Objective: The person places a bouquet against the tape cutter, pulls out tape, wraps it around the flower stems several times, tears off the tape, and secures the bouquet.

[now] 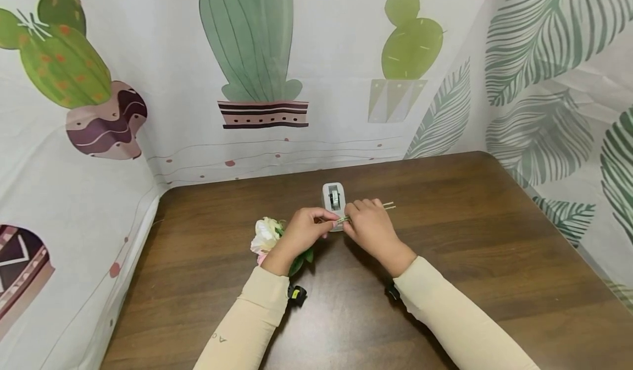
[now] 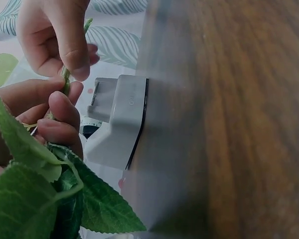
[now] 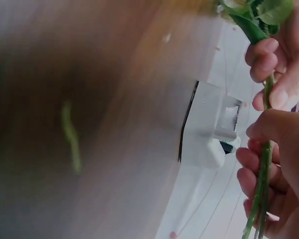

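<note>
A small bunch of artificial flowers (image 1: 264, 236), white and pink with green leaves (image 1: 301, 261), lies just above the brown table (image 1: 470, 238). My left hand (image 1: 307, 228) pinches the green stems (image 2: 66, 83) near the leaves (image 2: 37, 191). My right hand (image 1: 370, 222) grips the same stems (image 3: 261, 191) a little further along, and their ends (image 1: 388, 205) stick out to the right. Both hands sit directly in front of a white tape dispenser (image 1: 334, 196). Its cutter end (image 3: 232, 118) is close to the fingers. Whether tape is on the stems is hidden.
The tape dispenser (image 2: 120, 125) stands mid-table toward the back. Fabric walls printed with cacti (image 1: 254, 51) and leaves (image 1: 539, 51) enclose the table at the back, left and right. Bare tabletop spreads on both sides of my arms.
</note>
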{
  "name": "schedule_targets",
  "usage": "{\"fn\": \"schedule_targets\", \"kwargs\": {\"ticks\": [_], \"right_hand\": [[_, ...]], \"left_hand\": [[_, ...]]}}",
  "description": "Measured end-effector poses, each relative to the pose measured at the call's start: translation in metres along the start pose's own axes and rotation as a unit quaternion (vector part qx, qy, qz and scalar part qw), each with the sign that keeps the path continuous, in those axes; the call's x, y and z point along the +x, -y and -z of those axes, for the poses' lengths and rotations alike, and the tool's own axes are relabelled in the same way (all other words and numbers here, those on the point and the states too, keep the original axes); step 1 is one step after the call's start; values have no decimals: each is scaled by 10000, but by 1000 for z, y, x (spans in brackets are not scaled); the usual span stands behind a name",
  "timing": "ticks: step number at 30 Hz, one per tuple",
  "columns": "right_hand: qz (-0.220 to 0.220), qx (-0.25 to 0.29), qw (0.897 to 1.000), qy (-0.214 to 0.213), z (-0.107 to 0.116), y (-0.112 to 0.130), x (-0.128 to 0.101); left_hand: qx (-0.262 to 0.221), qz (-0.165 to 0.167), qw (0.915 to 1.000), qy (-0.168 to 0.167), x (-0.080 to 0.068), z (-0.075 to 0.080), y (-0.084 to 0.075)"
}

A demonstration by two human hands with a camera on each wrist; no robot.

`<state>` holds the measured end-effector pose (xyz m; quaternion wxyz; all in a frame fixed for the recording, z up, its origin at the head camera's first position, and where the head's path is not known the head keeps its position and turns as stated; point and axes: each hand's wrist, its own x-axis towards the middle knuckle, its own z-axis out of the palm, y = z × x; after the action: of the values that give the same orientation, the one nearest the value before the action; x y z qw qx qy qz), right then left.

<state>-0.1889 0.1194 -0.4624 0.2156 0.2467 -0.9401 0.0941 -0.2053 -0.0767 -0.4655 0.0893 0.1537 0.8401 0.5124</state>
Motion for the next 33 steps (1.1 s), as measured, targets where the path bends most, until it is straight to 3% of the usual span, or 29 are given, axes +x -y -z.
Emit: {"fn": "schedule_targets", "kwargs": {"ticks": [7,13,20,24,33], "right_hand": [[-170,765,9957,496,-1,-3,-2],[-466,1615,9796,1098,8,-5,0],[-646,1957,9646,1643,16,-7,4],[-651,2015,9641,1604,15,-9,5],[-563,1830,9740,1213,15,-8,5]], "left_hand": [[232,-126,9996,47,-1,0,1],[243,-244,9994,20,-2,2,3],[539,-523,9972,-28,-3,1,3],[730,-707,9948,-69,-4,1,1],[1002,-1074,9889,-206,-5,4,-3]]}}
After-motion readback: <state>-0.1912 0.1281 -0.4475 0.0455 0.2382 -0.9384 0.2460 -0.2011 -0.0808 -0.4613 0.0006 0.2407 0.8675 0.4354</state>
